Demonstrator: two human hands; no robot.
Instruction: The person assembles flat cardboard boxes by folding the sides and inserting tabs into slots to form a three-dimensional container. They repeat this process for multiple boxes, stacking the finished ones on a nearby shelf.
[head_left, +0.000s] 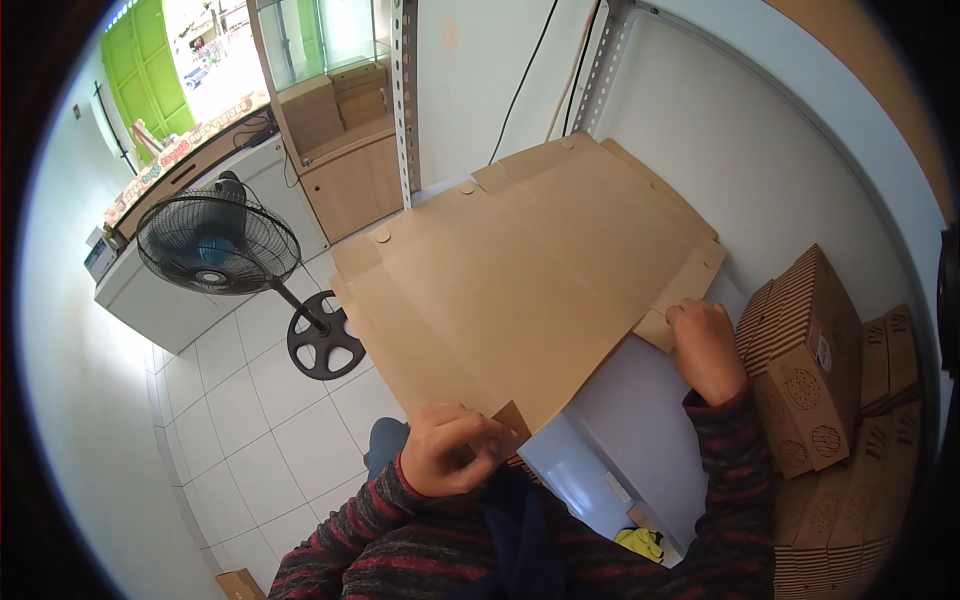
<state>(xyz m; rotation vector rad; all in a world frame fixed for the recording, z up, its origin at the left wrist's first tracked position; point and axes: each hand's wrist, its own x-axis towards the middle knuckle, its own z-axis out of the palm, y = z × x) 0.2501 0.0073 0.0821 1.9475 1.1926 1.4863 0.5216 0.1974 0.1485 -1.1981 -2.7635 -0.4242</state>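
White wall [85, 400] and pale square floor tiles [265, 435] fill our far left, with a low white cabinet [150, 312] standing against the wall. In front of that cabinet we see a black round-caged pedestal fan [210, 278], its spoked base on the tiles. Next along, towards the back, comes a light-brown wooden display cabinet with glass panes [355, 190], and beside it a grey perforated metal post [402, 100].

Our left hand [445, 452], in a dark sleeve with red stripes, is at the near corner of a large flat brown cardboard sheet [520, 270]; its fingers are curled narrow, and we cannot tell whether they pinch the corner. The sheet lies across a smooth white table [650, 420], its flaps spread and its far edge towards the back wall. Near our body a small yellow-and-black bundle [640, 543] lies by the table's near edge.

Our right hand [705, 345] has its fingers bent at a flap on the sheet's right side, touching it; how firmly they grip, we cannot tell. Farthest right, we have a striped brown cardboard box [800, 370] and more brown cardboard boxes [840, 510] below it
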